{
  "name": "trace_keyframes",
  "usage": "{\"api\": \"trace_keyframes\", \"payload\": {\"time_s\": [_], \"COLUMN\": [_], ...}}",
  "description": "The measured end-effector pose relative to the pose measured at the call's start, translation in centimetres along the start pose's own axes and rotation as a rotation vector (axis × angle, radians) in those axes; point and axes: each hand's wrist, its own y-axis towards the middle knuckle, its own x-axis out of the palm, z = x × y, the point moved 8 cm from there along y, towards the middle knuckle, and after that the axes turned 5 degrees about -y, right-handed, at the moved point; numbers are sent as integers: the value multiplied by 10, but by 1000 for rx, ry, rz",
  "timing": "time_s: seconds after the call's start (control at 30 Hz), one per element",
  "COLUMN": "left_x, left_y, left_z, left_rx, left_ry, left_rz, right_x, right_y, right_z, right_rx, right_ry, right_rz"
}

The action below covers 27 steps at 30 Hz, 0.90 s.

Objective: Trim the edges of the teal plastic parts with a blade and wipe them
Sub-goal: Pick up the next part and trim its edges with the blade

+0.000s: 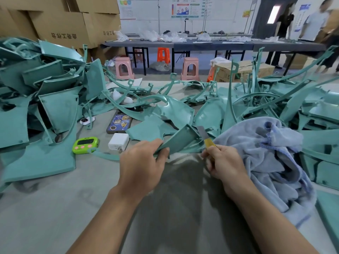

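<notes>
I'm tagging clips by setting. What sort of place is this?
Probably a factory finishing workshop: heaps of teal plastic parts cover the table, cardboard boxes are stacked behind, and the right hand holds a blade to a teal part that the left hand grips.

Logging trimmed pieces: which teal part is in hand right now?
The curved teal panel gripped by the left hand, its right edge at the blade the right hand holds; the other teal parts lie loose in heaps.
</notes>
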Motion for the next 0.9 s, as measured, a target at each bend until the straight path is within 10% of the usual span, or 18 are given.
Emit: {"api": "trace_keyframes", "payload": {"time_s": [0.3, 0.7, 0.9], "left_x": [-10, -25, -33], "left_y": [-1, -3, -1], "left_z": [24, 36, 20], "left_rx": [299, 362, 238], "left_ry": [-232, -172, -103], "left_rz": [-13, 149, 219], "right_x": [30, 27, 1], "right_y": [-15, -7, 3], "right_z": [-4, 17, -8], "right_rx": [313, 443, -20], "right_ry": [869, 623, 371], "right_rz": [-486, -442, -126]}}
